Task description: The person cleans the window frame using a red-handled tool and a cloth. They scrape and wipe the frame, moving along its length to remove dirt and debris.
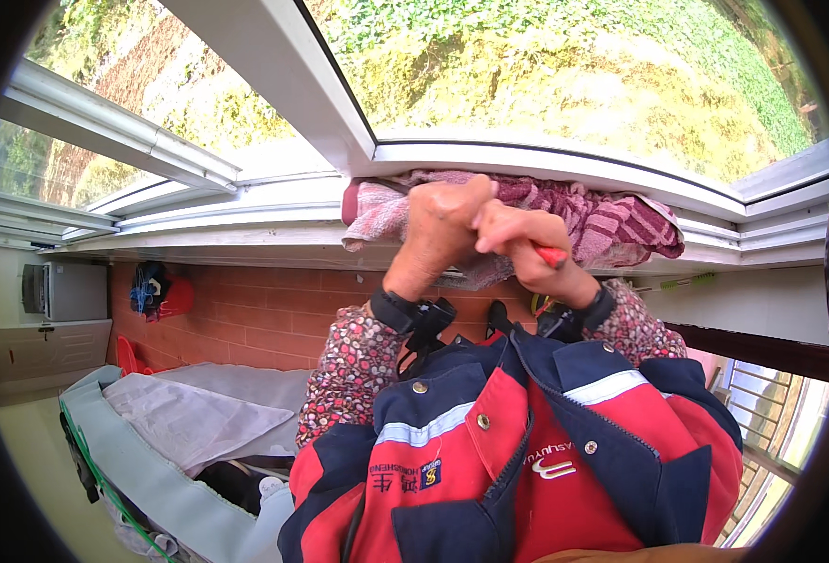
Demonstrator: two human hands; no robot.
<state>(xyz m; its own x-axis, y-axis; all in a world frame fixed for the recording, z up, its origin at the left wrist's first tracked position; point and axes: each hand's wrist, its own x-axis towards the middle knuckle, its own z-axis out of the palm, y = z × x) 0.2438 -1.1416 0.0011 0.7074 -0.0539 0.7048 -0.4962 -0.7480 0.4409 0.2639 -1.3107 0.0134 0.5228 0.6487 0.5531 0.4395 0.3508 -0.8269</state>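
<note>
A maroon and pink patterned towel (590, 222) lies bunched along the white window sill. My left hand (439, 218) is over the towel's left part, its fingers curled; what lies inside them is hidden. Right beside it, my right hand (527, 246) is closed around a red handle (551, 255), whose dark-tipped end sticks out below the fingers. The two hands meet near the window frame, and the far part of the handled tool cannot be seen. Some of the towel hangs over the sill's edge beneath my wrists.
White window frames (302, 77) run across the top, one sash standing out at the left. Below the sill are a red tiled floor (273, 317) and a red bucket (177, 296) with things in it. Grey cloths (203, 422) lie at lower left, near a grey cabinet (76, 291).
</note>
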